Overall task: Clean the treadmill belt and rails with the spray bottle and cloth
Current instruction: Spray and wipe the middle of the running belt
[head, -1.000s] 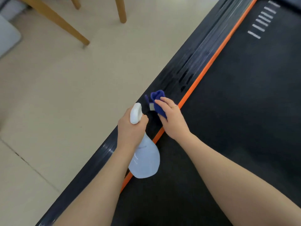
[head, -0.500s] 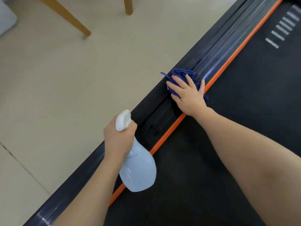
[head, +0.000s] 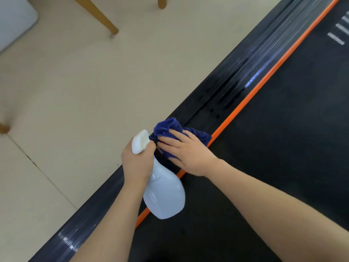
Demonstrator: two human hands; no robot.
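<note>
Beige tiled floor [head: 94,91] beside black treadmill rail [head: 236,87]

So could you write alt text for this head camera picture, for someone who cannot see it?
A person's right hand presses a crumpled dark blue cloth onto the black ribbed side rail of a treadmill, while the left hand grips a pale blue plastic spray bottle. An orange stripe separates the rail from the black belt.

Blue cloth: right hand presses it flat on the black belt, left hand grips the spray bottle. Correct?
Not quite. In the head view the right hand presses the blue cloth on the dark side rail, outside the orange stripe, not on the belt. The left hand does grip the spray bottle.
</note>
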